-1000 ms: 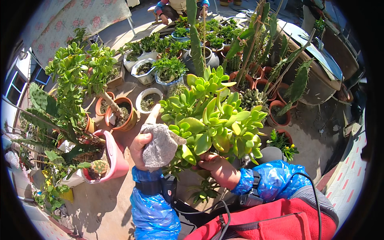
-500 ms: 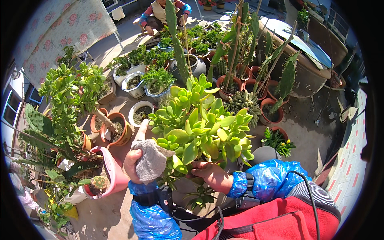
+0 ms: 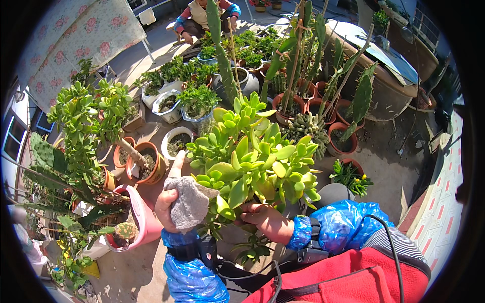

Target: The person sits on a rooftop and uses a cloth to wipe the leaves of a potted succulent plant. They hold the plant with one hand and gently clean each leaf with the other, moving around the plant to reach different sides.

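In the middle stands a large succulent [image 3: 252, 161] with thick, rounded green leaves. My left hand [image 3: 165, 204] is closed around a grey cloth [image 3: 189, 206] at the plant's left side, its index finger pointing up beside the leaves. From the right, my right hand [image 3: 270, 222] reaches in under the lower leaves. Its fingers are curled and appear to grip a low leaf, though leaves cover the fingertips. Blue plastic sleeve covers wrap both forearms, with dark straps at the wrists.
A tilted pink pot [image 3: 144, 217] stands left, near terracotta pots [image 3: 154, 169]. A white round pot [image 3: 177, 141] sits behind my left hand. Spiny cacti [image 3: 362, 98] rise behind, beside a big brown vat [image 3: 389, 103]. Beyond the pots a person [image 3: 199, 20] crouches. A yellow-flowered plant [image 3: 356, 182] is at right.
Both hands keep their places at the succulent, and the cloth stays in my left hand. Only a very slight shift of the whole view shows.
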`<state>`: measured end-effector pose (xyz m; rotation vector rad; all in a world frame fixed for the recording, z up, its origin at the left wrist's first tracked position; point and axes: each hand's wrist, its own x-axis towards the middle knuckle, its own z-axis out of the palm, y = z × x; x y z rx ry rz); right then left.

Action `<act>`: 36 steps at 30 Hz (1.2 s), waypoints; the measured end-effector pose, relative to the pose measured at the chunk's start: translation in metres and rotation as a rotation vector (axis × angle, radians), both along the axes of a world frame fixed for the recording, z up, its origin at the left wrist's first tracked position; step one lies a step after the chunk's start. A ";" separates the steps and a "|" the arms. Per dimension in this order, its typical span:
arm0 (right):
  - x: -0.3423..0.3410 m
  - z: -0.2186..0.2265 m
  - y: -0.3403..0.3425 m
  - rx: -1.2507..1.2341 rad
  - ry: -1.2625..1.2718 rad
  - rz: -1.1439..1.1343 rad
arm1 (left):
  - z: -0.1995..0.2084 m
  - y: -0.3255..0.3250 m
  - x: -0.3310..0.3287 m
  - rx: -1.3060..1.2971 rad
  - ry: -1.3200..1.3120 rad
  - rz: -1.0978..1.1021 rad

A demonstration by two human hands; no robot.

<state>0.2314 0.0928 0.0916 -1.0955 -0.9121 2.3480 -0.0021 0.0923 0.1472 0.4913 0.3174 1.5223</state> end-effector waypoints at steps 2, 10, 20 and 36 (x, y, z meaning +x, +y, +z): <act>0.000 0.000 0.000 0.032 -0.016 0.002 | -0.001 0.000 -0.001 0.014 -0.005 -0.017; 0.003 -0.001 0.002 0.133 -0.064 0.084 | -0.003 0.002 -0.001 -0.058 0.039 0.079; 0.003 -0.013 0.002 0.201 -0.051 0.103 | -0.006 0.003 -0.005 -0.030 0.019 0.065; 0.007 0.001 0.001 0.177 -0.053 0.087 | 0.028 -0.077 0.002 0.201 0.517 -0.346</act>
